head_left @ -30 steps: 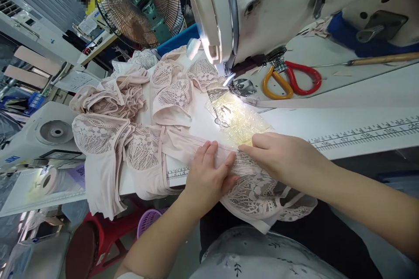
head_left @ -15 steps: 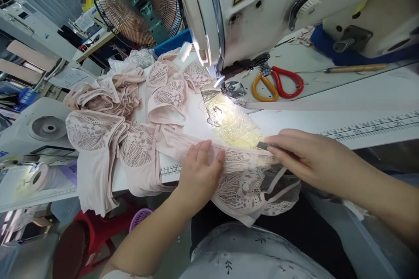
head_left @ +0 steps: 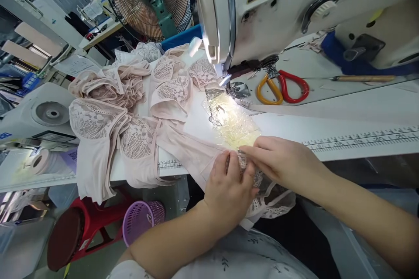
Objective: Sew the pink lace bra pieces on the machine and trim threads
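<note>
A pale pink lace bra (head_left: 275,200) lies over the table's front edge and hangs toward my lap, its band stretching left across the white top. My left hand (head_left: 229,192) has its fingers bent over the bra's upper edge and grips the fabric there. Close beside it, my right hand (head_left: 281,159) pinches a small, flat grey metal piece (head_left: 241,151) at that same edge. Most of that piece is hidden by the fingers, so its kind cannot be made out. Both hands cover part of the lace.
A sewing machine (head_left: 248,22) stands behind, its lamp lighting a clear yellowish sheet (head_left: 234,128). Red-and-orange-handled scissors (head_left: 294,87) and a wooden-handled awl (head_left: 363,78) lie right. More bras (head_left: 98,122) are piled left. Below are a purple basket (head_left: 140,222) and red stool (head_left: 88,226).
My left hand has slid right along the bra and curled its fingers at the edge. My right hand has moved left with the metal piece, bringing the hands together. The view has shifted slightly.
</note>
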A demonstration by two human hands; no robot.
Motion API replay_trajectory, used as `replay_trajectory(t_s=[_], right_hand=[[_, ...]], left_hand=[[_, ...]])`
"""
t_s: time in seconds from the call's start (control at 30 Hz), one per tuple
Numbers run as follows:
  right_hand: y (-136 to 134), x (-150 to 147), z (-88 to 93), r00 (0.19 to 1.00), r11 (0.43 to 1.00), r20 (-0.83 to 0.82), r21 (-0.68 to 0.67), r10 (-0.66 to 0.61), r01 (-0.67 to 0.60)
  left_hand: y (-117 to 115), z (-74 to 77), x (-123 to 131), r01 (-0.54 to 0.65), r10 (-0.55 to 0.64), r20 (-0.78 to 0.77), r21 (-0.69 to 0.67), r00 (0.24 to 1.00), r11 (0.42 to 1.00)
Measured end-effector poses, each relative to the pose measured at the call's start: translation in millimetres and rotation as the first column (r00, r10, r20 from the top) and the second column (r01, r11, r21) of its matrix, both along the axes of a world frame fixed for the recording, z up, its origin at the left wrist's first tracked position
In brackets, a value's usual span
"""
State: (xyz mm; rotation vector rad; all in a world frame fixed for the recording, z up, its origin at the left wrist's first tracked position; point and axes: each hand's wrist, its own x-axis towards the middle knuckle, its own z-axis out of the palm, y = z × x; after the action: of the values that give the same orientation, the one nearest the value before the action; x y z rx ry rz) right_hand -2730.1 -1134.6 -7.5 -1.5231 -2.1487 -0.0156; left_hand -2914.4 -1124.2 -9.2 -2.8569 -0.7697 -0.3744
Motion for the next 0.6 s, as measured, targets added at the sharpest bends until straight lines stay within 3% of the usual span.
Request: replay_trajectory(t_s=[0.27, 0.47, 0.6], right_hand=[[4.8, -0.4, 4.2, 0.997, 0.999, 0.068, -0.012, 0.048, -0.048], [-11.4, 20.4, 12.3, 0.991, 0.989, 0.101, -0.127, 0.092, -0.079], [-18.4, 29.6, 15.3, 0.993, 0.996, 0.102, -0.074, 0.060, -0.053]], left_hand=[[2.6, -0.5, 1.1, -0.014, 0.014, 0.006, 0.004, 1.000, 1.000], [2.9, 3.4, 2.3, -0.026, 0.026, -0.004, 0.026, 1.000, 0.999], [2.7, 3.5, 2.1, -0.042, 0.042, 0.010, 0.002, 0.999, 0.999]])
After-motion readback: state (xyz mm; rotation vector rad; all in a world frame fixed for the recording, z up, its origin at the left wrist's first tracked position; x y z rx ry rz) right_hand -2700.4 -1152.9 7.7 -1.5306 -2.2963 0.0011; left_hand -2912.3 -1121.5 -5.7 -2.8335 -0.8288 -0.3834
